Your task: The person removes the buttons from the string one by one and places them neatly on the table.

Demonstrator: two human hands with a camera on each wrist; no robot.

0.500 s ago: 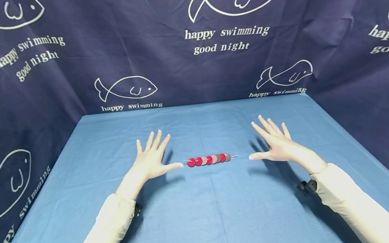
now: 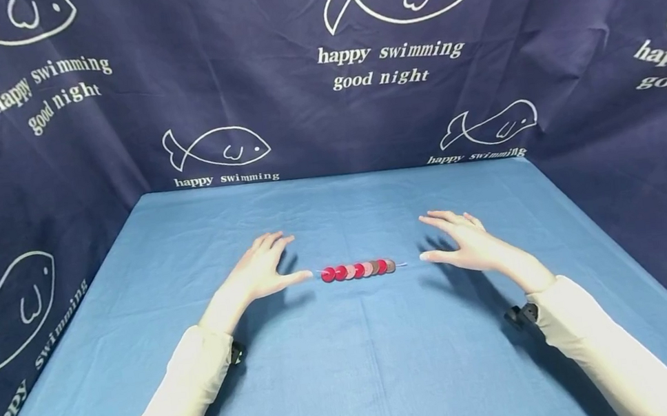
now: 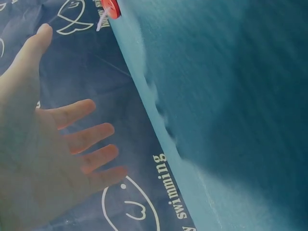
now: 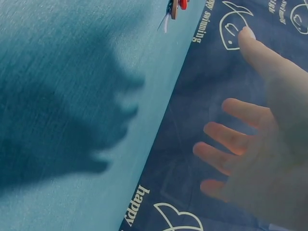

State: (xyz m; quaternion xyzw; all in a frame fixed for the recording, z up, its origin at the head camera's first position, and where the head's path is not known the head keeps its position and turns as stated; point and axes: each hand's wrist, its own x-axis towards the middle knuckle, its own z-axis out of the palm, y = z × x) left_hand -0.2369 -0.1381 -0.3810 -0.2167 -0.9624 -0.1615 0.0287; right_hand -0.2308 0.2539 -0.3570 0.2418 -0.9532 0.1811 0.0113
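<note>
In the head view a row of several round, overlapping buttons (image 2: pixel 358 271), red, pink and brown, lies across the middle of the blue cloth. A thin pale string (image 2: pixel 401 265) shows at its right end. My left hand (image 2: pixel 257 273) hovers left of the row, thumb tip close to that end, fingers spread and slightly bent. On the opposite side my right hand (image 2: pixel 472 246) hovers in a similar pose, its thumb a short gap from the string. Both hands hold nothing. A red button (image 3: pixel 111 8) shows at the top of the left wrist view.
A blue cloth (image 2: pixel 329 375) covers the table. Dark navy curtains (image 2: pixel 289 54) printed with white fish and lettering rise at the back and both sides. Small black devices sit at the left wrist (image 2: pixel 237 352) and the right wrist (image 2: pixel 528 313).
The fingers of both hands have bent down from a straighter, wide spread. My right hand has come slightly nearer to the buttons, which stay in place.
</note>
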